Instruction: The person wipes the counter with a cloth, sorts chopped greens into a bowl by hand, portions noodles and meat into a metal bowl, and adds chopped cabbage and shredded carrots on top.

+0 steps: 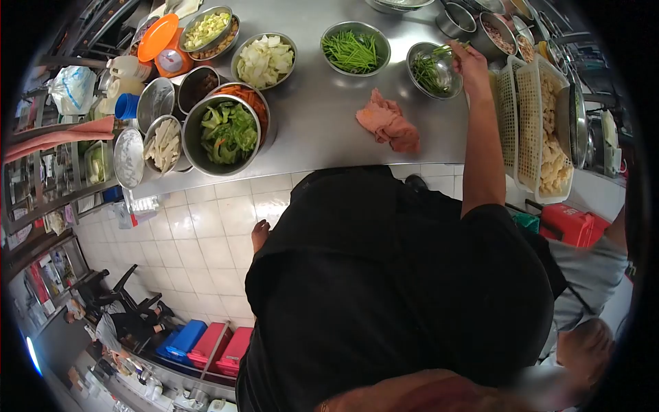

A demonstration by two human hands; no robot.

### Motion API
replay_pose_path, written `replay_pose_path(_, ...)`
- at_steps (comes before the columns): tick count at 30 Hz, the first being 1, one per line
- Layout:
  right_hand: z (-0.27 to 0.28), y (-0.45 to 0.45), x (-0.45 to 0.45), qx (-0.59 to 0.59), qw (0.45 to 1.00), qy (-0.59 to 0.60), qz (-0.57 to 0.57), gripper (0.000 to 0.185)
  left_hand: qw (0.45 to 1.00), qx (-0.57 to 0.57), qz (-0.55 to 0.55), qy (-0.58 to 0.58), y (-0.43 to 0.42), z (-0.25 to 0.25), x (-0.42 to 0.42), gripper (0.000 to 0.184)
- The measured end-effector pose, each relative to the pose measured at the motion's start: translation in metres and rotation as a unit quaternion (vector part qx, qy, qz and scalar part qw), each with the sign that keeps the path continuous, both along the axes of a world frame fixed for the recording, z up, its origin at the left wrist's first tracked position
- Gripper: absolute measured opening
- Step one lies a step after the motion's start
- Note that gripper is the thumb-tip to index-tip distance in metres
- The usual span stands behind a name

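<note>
My right hand [468,63] is over the right rim of a steel bowl [447,74], its fingers closed on some thin green stalks [443,50]. More dark green pieces [428,71] lie inside that bowl. My left hand [260,232] hangs low beside my body, away from the table; its fingers are partly hidden and small. To the left of the steel bowl stands another bowl with cut green beans [350,53]. A crumpled pink cloth [388,122] lies on the steel table [316,130] in front of the two bowls.
Bowls of cabbage [264,62], sliced green vegetables [228,133] and pale strips [163,145] stand at the left, near an orange scale [169,60]. Cream baskets [528,127] stand right of my arm. Another person [583,275] is close at the lower right.
</note>
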State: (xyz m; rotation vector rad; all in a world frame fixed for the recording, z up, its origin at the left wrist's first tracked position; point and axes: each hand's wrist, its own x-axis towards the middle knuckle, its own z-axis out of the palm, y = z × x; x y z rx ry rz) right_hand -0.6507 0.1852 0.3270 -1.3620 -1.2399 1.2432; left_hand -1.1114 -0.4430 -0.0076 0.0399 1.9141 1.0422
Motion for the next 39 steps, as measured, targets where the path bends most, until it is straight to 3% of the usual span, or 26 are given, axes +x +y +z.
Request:
replay_pose_path(6,0.009,-0.002,-0.015,0.020,1.000,0.008,0.009,0.015,0.997,0.053,-0.046,-0.016,-0.009,-0.011,-0.004,0.040)
replay_pose_path(9,0.008,0.008,-0.030,0.017,0.998,0.000,0.058,0.027,0.998,0.021,-0.058,0.008,-0.014,-0.016,-0.003,0.040)
replay_pose_path(12,0.018,-0.001,-0.079,0.007,0.999,0.002,0.031,0.021,0.980,-0.081,-0.153,0.097,0.003,0.019,0.013,0.040)
replay_pose_path(14,-0.010,0.020,-0.101,-0.017,0.991,-0.076,0.110,0.026,0.982,-0.072,-0.145,0.096,0.006,0.022,0.015,0.040)
replay_pose_path(16,-0.001,0.013,-0.137,-0.062,0.939,-0.249,0.229,0.037,0.986,-0.076,-0.125,0.083,0.012,0.030,0.018,0.039)
replay_pose_path(19,-0.068,0.047,-0.144,0.199,0.844,-0.481,0.130,0.043,0.993,-0.070,-0.075,0.053,0.018,0.044,0.022,0.038)
replay_pose_path(21,-0.059,0.051,-0.144,0.176,0.867,-0.443,0.147,0.042,0.997,-0.036,-0.043,0.046,0.010,0.044,0.019,0.037)
replay_pose_path(23,-0.059,0.051,-0.145,0.148,0.883,-0.424,0.136,0.033,0.988,0.043,-0.093,0.116,-0.025,-0.005,0.014,0.036)
replay_pose_path(25,-0.068,0.051,-0.149,0.201,0.880,-0.402,0.151,0.028,0.975,0.069,-0.131,0.165,-0.047,-0.035,0.017,0.035)
replay_pose_path(29,-0.065,0.039,-0.178,0.257,0.865,-0.370,0.223,0.018,0.969,-0.055,-0.161,0.177,-0.039,-0.007,0.039,0.034)
replay_pose_path(33,-0.077,0.037,-0.201,0.341,0.792,-0.415,0.290,0.018,0.964,-0.129,-0.163,0.166,-0.021,0.026,0.046,0.034)
replay_pose_path(38,-0.089,0.040,-0.207,0.353,0.740,-0.470,0.325,0.020,0.998,-0.037,-0.009,0.050,-0.009,0.041,0.035,0.034)
replay_pose_path(39,-0.084,0.039,-0.207,0.340,0.763,-0.454,0.312,0.019,0.999,-0.003,0.033,0.016,-0.010,0.041,0.032,0.034)
